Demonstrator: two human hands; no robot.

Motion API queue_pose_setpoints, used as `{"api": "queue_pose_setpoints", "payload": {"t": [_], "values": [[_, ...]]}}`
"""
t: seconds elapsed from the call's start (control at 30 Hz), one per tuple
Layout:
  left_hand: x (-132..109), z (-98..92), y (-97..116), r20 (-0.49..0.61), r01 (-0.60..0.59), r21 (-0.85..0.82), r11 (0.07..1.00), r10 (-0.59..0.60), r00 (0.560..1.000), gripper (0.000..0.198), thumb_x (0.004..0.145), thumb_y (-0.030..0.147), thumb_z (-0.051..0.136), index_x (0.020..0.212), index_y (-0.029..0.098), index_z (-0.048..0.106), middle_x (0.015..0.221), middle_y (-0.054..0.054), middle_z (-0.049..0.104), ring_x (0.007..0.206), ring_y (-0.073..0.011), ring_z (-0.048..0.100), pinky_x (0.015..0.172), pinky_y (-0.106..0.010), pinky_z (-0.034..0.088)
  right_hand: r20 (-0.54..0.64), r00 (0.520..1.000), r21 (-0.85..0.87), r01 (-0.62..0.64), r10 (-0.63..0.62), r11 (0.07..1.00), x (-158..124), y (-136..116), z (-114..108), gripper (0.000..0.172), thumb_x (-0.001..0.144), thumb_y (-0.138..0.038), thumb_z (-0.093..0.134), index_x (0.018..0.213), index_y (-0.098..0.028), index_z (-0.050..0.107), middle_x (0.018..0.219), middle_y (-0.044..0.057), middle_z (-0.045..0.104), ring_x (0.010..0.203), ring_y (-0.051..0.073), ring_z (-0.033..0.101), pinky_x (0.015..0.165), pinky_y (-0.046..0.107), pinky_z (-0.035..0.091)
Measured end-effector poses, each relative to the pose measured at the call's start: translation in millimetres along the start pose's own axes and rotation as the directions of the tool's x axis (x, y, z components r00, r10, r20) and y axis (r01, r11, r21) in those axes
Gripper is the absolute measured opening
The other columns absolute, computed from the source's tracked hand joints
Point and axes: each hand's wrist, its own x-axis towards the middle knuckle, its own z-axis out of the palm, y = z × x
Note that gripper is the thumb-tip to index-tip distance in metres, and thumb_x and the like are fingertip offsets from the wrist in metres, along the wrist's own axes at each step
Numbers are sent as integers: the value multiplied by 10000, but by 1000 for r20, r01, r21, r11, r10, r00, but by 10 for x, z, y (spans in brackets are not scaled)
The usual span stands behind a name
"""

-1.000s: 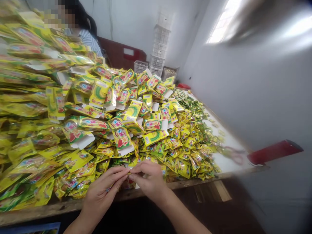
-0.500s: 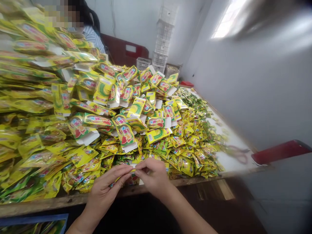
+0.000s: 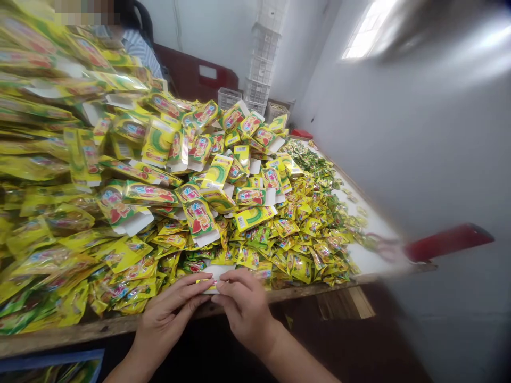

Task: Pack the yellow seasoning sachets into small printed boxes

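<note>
Both hands meet at the near edge of the table. My left hand [image 3: 167,314] and my right hand [image 3: 243,303] pinch a small folded carton [image 3: 213,276], yellow with a white flap, between their fingertips. Right behind it lies a heap of small yellow-green sachets [image 3: 303,234]. Further back, a big pile of yellow printed cartons [image 3: 199,175] with white open flaps covers most of the table.
The wooden table edge [image 3: 80,332] runs in front of me. A red tray [image 3: 443,242] and scissors [image 3: 379,244] sit at the right end. White crates [image 3: 259,69] are stacked at the back. Another person in a striped top [image 3: 136,45] sits at the far left.
My hands stay together at the table edge; the carton's white flap now shows between my fingertips. The view has shifted slightly.
</note>
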Motion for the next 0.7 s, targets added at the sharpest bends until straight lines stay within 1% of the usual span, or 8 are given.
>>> {"api": "queue_pose_setpoints", "payload": {"t": [0.1, 0.23, 0.33, 0.43, 0.5, 0.53, 0.6, 0.7], "values": [[-11, 45, 4, -45, 66, 4, 998, -66, 997, 326, 843, 238, 672, 1159, 321, 684, 1150, -2, 725, 1059, -202, 680, 964, -297, 532, -6, 998, 35, -67, 68, 997, -18, -9, 17, 230, 865, -140, 623, 1070, -244, 634, 1017, 65, 669, 937, 199, 635, 856, 326, 523], [-7, 97, 0, -118, 182, -19, 983, -183, 976, 395, 837, 294, 681, 1228, 298, 621, 1212, -19, 701, 1075, -216, 678, 954, -306, 539, 6, 993, 106, -115, 115, 988, 57, -42, 23, 234, 835, -102, 623, 1034, -225, 634, 975, 57, 671, 916, 192, 634, 817, 303, 522], [3, 115, 1, -104, 165, 13, 986, -163, 981, 354, 848, 294, 667, 1201, 303, 636, 1183, -8, 717, 1071, -215, 681, 957, -301, 532, 35, 989, 173, -147, 143, 974, 125, -33, 7, 176, 828, -134, 655, 979, -222, 675, 960, 55, 684, 912, 192, 643, 798, 292, 519], [13, 158, -3, -79, 123, 57, 991, -119, 990, 374, 848, 277, 669, 1219, 312, 630, 1190, -3, 716, 1077, -217, 678, 957, -296, 525, 20, 957, 190, -288, 290, 939, 200, 41, 2, 89, 834, -152, 653, 875, -215, 699, 797, 25, 688, 725, 164, 641, 685, 270, 510], [18, 202, -12, -73, 109, 87, 990, -103, 992, 404, 857, 265, 662, 1253, 320, 607, 1204, -3, 709, 1075, -215, 678, 957, -298, 521, -13, 932, 164, -357, 363, 920, 260, 95, 11, 83, 817, -135, 648, 830, -205, 692, 720, 10, 666, 637, 152, 613, 622, 261, 490], [21, 223, -16, -82, 112, 101, 989, -104, 991, 428, 860, 261, 661, 1277, 323, 588, 1210, -4, 706, 1065, -212, 681, 952, -297, 522, -30, 930, 147, -360, 367, 921, 290, 113, 16, 90, 806, -122, 643, 813, -200, 686, 709, 8, 657, 631, 152, 606, 615, 262, 484], [31, 250, -16, -102, 122, 112, 986, -111, 989, 464, 863, 249, 659, 1309, 325, 559, 1221, -6, 699, 1063, -206, 680, 956, -298, 519, -42, 946, 136, -313, 321, 940, 334, 123, 14, 105, 789, -100, 636, 777, -196, 678, 723, 15, 655, 677, 162, 613, 648, 271, 486], [72, 243, 12, -75, 68, 57, 996, -64, 995, 384, 882, 217, 627, 1254, 311, 608, 1266, -14, 671, 1145, -213, 636, 1013, -327, 488, -8, 967, 207, -248, 255, 946, 340, 107, -30, 98, 793, -109, 644, 771, -194, 689, 778, 34, 681, 759, 178, 635, 716, 289, 499]]}}
